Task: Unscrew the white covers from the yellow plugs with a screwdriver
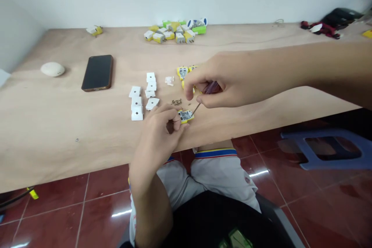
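Nearest the camera: black cloth top [200,217] with a green print [240,238], bottom edge of view. Beyond it, near the front edge of the pale wood-look worktop [107,139], sits a small yellow-and-grey plastic plug half [186,116], hollow side up (resting or just lifted, cannot tell). Left hand [155,124]: grip closed, thumb and fingers pinching the plug half's left end. Right hand [213,81]: grip wrapped round a dark purple screwdriver handle [213,87], its thin metal shaft [197,107] slanting down to the plug half's right end; tip at or very near the surface.

Handling, as a guess: plug half is light, stiff, smooth enough to skid under pressure, not very fragile, though thin walls could chip. Best hold is by the outer side edges, clear of the cavity and the shaft. Small brass-coloured screws [176,102] just beyond it look easy to scatter. White plastic angled covers [137,113] lie left, more yellow-and-grey halves [182,72] beyond, partly behind the right hand.

Labels: no brand or text legible. Green print is too cut off to read; black-screened phone [98,72] shows no marking; yellow-and-white plugs [159,38] at the back, too small for lettering.
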Available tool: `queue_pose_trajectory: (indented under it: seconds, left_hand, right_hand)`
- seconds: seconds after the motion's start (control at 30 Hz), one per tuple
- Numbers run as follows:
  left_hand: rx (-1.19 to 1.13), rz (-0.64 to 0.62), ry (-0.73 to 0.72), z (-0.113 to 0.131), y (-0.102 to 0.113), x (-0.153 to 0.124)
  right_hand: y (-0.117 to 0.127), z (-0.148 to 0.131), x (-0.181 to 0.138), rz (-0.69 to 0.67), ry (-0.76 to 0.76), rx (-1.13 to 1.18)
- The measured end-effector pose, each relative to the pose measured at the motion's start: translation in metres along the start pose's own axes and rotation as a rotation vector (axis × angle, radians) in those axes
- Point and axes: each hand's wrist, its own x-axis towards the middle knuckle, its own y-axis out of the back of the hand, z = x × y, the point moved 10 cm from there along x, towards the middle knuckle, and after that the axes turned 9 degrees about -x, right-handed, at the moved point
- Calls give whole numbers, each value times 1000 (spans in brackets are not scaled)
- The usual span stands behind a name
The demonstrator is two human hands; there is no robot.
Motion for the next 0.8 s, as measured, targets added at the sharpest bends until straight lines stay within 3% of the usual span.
queue_pose_trajectory:
  seconds: [0.8]
  left_hand:
    - [-9,6,-12,-1,0,0]
  right_hand:
    - [-5,-8,3,-38,72,24]
